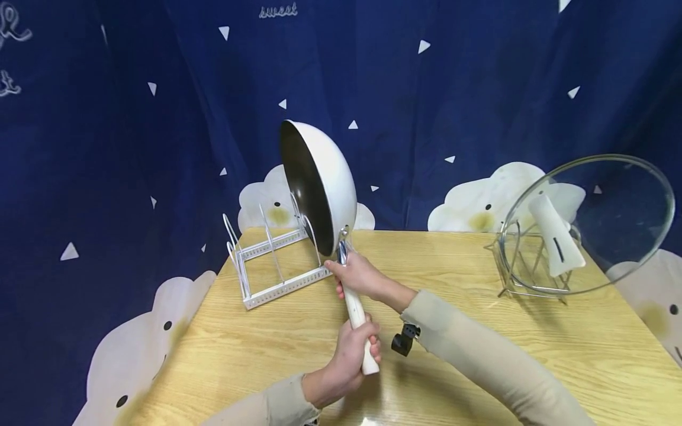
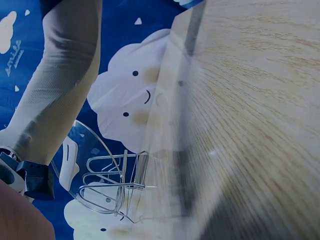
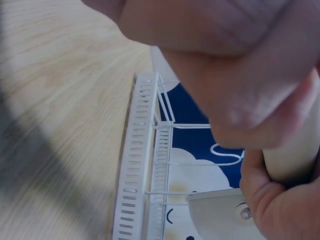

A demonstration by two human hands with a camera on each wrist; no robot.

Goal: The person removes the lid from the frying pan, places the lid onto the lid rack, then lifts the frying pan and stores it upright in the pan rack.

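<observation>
A white wok with a dark inside stands on edge at the right end of a white wire rack, its handle pointing toward me. Low on that pale handle, my left hand grips with curled fingers. My right hand holds the handle nearer the pan, the thumb lying toward the rack's front rail. In the right wrist view, the fingers of the right hand wrap the handle beside a rivet on the wok. Whether the wok's rim touches the rack's base is hard to tell.
A glass lid with a white handle leans in a small metal wire stand at the right of the wooden table. Behind the table hangs a blue curtain with cloud prints.
</observation>
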